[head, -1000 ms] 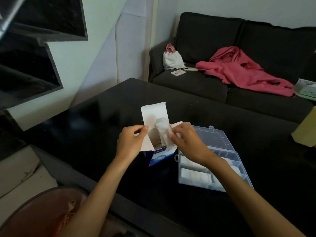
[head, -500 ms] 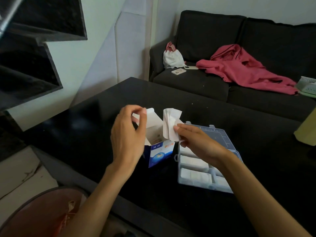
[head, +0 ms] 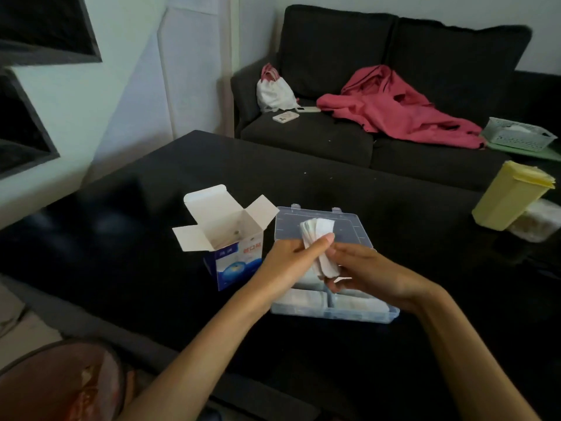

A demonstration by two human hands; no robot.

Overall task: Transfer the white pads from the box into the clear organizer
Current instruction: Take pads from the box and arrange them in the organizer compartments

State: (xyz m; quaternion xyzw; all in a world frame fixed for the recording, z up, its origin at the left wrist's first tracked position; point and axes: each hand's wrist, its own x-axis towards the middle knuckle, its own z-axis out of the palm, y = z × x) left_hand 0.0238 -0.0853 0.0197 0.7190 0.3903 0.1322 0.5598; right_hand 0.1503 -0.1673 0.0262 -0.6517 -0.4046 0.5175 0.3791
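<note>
A: State of each hand?
B: Left hand (head: 288, 259) pinches the upper part of a stack of white pads (head: 318, 244); right hand (head: 361, 268) grips the lower end of the same stack

A: Location of the stack?
B: Held between both hands, above the clear organizer (head: 334, 314), whose lid lies open behind the fingers. More pads fill its compartments below the right hand

A: The box?
B: The box (head: 233, 247) stands just left of the left hand, flaps open, on the black table (head: 151, 284)
</note>
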